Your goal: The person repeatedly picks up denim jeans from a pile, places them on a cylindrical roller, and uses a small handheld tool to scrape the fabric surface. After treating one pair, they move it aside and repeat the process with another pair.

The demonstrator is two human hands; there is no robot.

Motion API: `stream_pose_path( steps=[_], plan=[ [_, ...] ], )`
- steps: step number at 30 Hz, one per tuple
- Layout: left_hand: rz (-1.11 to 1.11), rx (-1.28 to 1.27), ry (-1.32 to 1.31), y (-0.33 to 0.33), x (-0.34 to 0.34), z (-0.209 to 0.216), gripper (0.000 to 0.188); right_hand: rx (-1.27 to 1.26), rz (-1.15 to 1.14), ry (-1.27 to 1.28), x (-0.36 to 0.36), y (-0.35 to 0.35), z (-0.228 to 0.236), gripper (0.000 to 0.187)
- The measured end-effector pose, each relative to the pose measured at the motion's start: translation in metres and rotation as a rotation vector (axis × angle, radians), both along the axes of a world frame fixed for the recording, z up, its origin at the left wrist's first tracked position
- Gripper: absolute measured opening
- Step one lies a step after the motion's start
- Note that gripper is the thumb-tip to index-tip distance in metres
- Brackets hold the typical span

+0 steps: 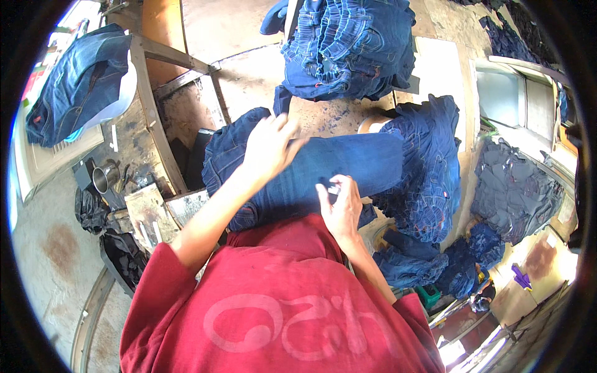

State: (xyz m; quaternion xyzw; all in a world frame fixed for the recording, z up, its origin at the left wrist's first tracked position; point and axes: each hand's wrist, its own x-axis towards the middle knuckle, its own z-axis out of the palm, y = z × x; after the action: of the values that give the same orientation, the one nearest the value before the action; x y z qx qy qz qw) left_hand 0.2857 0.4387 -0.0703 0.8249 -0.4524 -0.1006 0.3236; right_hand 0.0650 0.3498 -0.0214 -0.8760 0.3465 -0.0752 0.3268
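A pair of blue jeans [298,174] lies across in front of me, a leg stretched to the right and the gathered upper part at the left. Above its left part is my left hand [272,148], fingers apart and slightly blurred, holding nothing I can see. A dark strip [282,101] stands just beyond those fingertips. My right hand [342,210] is over the near side of the leg, thumb and fingers closed around something small, dark and pale, too small to name.
Beyond the jeans is a tall stack of elastic-waist jeans [348,46]. More denim [426,168] hangs in a heap at the right, near a dark grey cloth pile [513,186]. At the left are folded jeans [81,87], a metal cup [106,176] and a wooden frame [155,118].
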Motion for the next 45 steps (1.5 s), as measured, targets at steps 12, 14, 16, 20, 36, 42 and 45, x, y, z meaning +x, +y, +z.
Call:
stream_pose_path(
  steps=[12, 14, 16, 20, 36, 42, 45],
  plan=[
    [-0.029, 0.173, -0.185, 0.104, -0.096, 0.010, 0.022, -0.465, 0.264, 0.091, -0.009, -0.011, -0.045, 0.020],
    [-0.032, 0.212, -0.207, 0.106, -0.096, 0.018, 0.021, -0.370, 0.262, 0.065, -0.014, -0.018, -0.039, 0.021],
    [-0.005, 0.217, -0.222, 0.103, -0.100, 0.033, 0.020, -0.221, 0.228, 0.050, -0.020, -0.020, -0.032, 0.021],
    [0.162, 0.097, 0.207, 0.077, -0.127, 0.068, 0.021, 0.345, 0.166, -0.010, -0.032, -0.030, -0.012, 0.017],
    [0.429, -0.095, 1.178, 0.050, -0.158, 0.055, 0.019, 0.471, 0.221, -0.068, -0.044, -0.032, 0.001, 0.024],
    [0.516, -0.160, 1.456, 0.060, -0.166, 0.059, 0.014, 0.399, 0.259, -0.073, -0.043, -0.035, 0.000, 0.025],
    [0.633, -0.207, 1.647, 0.071, -0.165, 0.069, 0.015, 0.443, 0.247, -0.030, -0.044, -0.033, 0.000, 0.025]
  ],
)
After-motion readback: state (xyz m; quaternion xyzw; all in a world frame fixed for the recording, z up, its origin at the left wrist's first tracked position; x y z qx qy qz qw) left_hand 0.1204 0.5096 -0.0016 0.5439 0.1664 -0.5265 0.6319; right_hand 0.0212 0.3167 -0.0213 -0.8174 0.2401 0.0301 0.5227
